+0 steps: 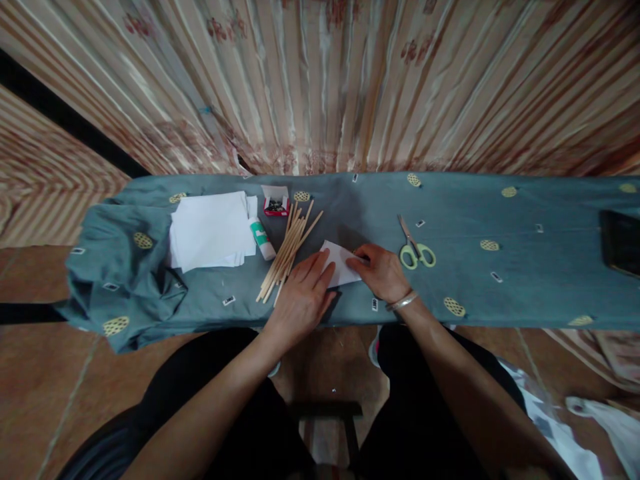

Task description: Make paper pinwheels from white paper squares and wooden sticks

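Observation:
A small piece of white paper [341, 262], folded or cut to a pointed shape, lies on the cloth between my hands. My left hand [303, 293] rests with its fingers stretched out, their tips over the paper's left edge. From the other side my right hand [383, 271] is closed, with thumb and bent fingers on the paper's right edge. A bundle of thin wooden sticks [286, 257] lies just left of my left hand and partly behind it. To the right of my right hand are scissors [414, 247] with light green handles, their blades pointing away.
A green-patterned cloth [470, 220] covers the long, narrow table. On its left are a stack of white paper [213, 230], a glue stick [262, 239] and a small red box [276, 201] with dark bits inside. A dark object [620, 241] sits at the far right. Curtains [320, 87] hang behind.

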{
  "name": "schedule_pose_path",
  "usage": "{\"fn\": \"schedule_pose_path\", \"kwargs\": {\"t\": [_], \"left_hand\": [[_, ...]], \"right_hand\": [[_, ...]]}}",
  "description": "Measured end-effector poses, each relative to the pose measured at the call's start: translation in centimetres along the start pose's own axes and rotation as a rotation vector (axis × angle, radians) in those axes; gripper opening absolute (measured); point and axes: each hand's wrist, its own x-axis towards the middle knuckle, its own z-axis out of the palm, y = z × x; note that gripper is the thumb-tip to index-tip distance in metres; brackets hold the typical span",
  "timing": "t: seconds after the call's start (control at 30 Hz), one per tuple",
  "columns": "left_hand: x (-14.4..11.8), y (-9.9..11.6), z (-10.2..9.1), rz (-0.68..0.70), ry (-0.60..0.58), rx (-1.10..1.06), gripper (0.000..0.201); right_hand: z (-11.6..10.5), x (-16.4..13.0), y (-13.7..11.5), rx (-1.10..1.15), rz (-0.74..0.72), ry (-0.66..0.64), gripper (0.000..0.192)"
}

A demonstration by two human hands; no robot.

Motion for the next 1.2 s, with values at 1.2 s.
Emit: {"fn": "schedule_pose_path", "kwargs": {"t": [1.2], "left_hand": [[-0.2,1.3,2.4,-0.004,-0.217,-0.054,0.070]], "right_hand": [[0.3,0.0,-0.3,-0.102,-0.042,0.029,0.012]]}}
